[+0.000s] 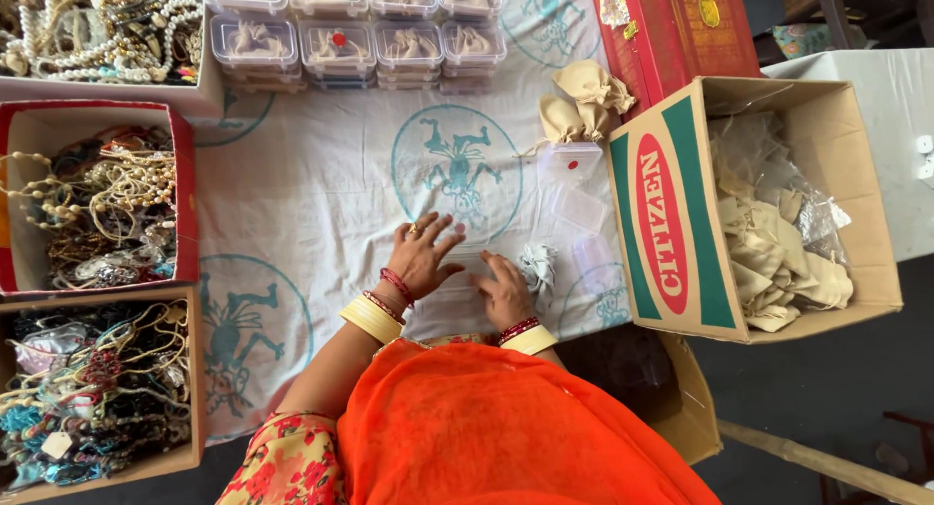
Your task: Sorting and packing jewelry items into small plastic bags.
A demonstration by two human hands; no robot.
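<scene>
Clear plastic box (pixel 457 281) under both palms, left hand (pixel 420 257), right hand (pixel 504 291)

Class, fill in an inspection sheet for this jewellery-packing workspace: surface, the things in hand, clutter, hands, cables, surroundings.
Surface: white cloth printed with teal round motifs, spread flat.
Things in hand: clear plastic box flat on the cloth under both hands; white crumpled piece just beside it.
Clutter: loose clear boxes, beige pouches, stacked clear boxes with pouches inside.
Hands: left hand spread flat on the box; right hand pressing its edge; neither grips anything.
Cables: nothing seen.
Surroundings: three trays of necklaces to one side, a printed carton of pouches to the other, a red box behind.
</scene>
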